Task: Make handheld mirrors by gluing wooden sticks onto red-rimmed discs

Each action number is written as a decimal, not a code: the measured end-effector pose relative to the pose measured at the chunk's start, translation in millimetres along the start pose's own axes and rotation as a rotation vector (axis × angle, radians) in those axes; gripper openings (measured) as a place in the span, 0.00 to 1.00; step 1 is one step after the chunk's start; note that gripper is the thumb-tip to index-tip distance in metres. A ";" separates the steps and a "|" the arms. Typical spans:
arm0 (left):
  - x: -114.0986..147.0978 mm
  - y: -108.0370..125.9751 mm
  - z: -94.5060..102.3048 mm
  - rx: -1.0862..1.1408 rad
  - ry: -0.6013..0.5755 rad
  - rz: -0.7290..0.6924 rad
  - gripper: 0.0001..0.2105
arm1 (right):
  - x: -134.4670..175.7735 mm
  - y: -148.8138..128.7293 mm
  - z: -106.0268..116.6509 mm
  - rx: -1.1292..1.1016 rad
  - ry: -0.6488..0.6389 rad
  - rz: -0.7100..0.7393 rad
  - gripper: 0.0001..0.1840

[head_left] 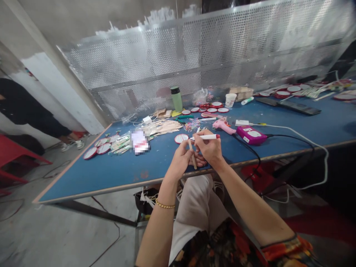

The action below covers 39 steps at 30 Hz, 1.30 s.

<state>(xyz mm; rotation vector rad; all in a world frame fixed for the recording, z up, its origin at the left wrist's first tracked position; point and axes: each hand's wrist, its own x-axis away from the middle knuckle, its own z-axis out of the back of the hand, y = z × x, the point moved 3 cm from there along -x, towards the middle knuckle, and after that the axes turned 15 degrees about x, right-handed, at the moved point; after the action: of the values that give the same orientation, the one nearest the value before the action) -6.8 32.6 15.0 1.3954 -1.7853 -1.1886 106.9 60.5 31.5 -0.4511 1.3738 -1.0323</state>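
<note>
Near the table's front edge, my left hand (182, 157) grips a flat wooden craft stick (193, 157) between thumb and fingers. My right hand (210, 148) is closed on a white marker pen with a red end (210, 137), its tip close to the upper part of the stick. Just beyond my hands lies a round white disc with a red rim (181, 138). A pink hot glue gun (224, 126) lies to the right of them, and a tangle of colourful strings (192, 125) is behind.
On the blue table (116, 170) are wooden sticks (167, 127), a phone (139, 142), a green bottle (176, 99), a paper cup (230, 100) and a purple box (251, 135) with cables. More red-rimmed discs (104, 148) lie left. A person (27, 107) stands far left.
</note>
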 end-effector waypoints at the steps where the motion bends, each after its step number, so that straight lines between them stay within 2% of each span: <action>1: -0.2 -0.3 0.1 0.002 -0.002 0.002 0.15 | -0.1 -0.2 -0.1 0.002 -0.004 0.005 0.10; 11: -0.5 -0.1 0.7 -0.009 0.006 0.011 0.17 | 0.1 -2.8 0.3 0.036 -0.020 0.009 0.10; 18: 1.8 1.0 -0.2 -0.012 -0.012 -0.002 0.16 | 1.3 -3.0 0.8 0.019 0.020 0.030 0.09; 27: 1.3 1.9 -0.2 -0.014 -0.023 0.009 0.18 | 0.6 -3.9 -1.5 0.061 -0.035 0.045 0.11; 39: 0.6 -0.6 2.2 -0.030 -0.012 0.004 0.18 | 1.8 -4.7 0.7 0.073 0.020 0.042 0.10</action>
<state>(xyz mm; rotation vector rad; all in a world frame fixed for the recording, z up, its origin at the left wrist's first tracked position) -8.6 32.7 13.4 1.3698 -1.7703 -1.2187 105.7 56.4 34.3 -0.3578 1.3533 -1.0515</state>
